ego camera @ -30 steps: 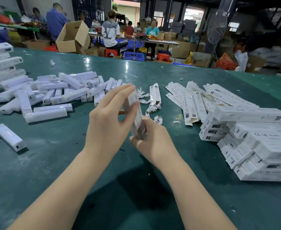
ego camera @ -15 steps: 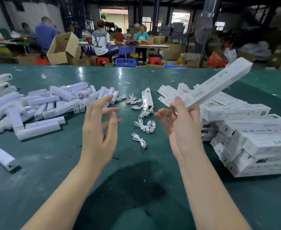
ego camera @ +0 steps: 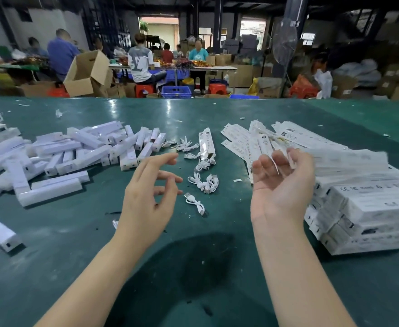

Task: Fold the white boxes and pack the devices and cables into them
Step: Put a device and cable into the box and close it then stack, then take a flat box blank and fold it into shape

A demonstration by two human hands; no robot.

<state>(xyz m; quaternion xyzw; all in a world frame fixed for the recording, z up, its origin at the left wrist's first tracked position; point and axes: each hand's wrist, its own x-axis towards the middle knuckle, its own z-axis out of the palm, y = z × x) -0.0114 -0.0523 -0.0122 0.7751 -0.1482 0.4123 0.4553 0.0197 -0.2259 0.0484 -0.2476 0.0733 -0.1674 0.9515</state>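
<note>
Packed white box (ego camera: 349, 159), blurred, lies atop the stack of boxes (ego camera: 370, 208) just beyond the right hand (ego camera: 281, 182), whose relaxed fingers hold nothing. Left hand (ego camera: 151, 192) hovers empty, fingers loosely spread, beside the cables (ego camera: 203, 182).

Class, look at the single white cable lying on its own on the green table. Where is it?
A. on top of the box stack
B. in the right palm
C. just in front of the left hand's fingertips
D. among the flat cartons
C: the single cable lies on the green table just beyond the left hand, apart from everything else.
</note>
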